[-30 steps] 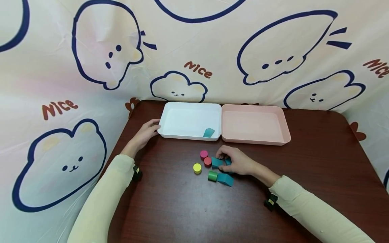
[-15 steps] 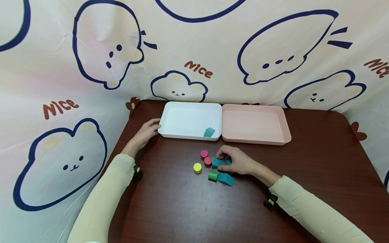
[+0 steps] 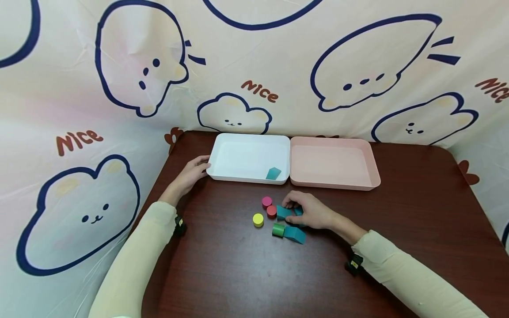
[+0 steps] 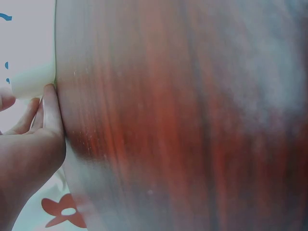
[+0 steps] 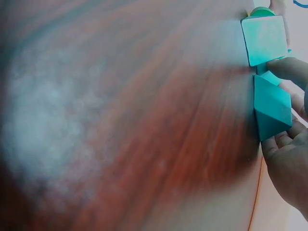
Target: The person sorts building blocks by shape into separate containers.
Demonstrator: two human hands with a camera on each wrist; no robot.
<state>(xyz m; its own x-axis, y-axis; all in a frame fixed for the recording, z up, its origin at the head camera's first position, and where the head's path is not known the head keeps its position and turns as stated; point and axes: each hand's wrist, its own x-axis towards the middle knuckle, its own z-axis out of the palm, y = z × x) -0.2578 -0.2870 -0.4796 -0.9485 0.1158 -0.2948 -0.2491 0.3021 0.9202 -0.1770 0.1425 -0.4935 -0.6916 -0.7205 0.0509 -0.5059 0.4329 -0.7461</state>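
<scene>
My left hand point(image 3: 191, 175) rests its fingertips against the left side of a white tray point(image 3: 246, 157), which holds one teal block point(image 3: 273, 173). In the left wrist view, the fingers point(image 4: 53, 113) meet the tray's edge point(image 4: 36, 79). My right hand point(image 3: 312, 210) bends over a group of teal blocks, its thumb and index finger on either side of a teal block point(image 3: 282, 213). The palm partly hides another behind it. In the right wrist view, the thumb point(image 5: 288, 70) lies between an upper teal block point(image 5: 264, 41) and a faceted teal block point(image 5: 273, 108).
Beside the right hand lie a pink disc point(image 3: 267, 202), a red disc point(image 3: 271, 211), a yellow disc point(image 3: 258, 220), a green cylinder point(image 3: 278, 229) and a teal wedge point(image 3: 294, 235). A pink tray point(image 3: 336, 185) adjoins the white one. A printed curtain point(image 3: 294, 57) stands behind the table.
</scene>
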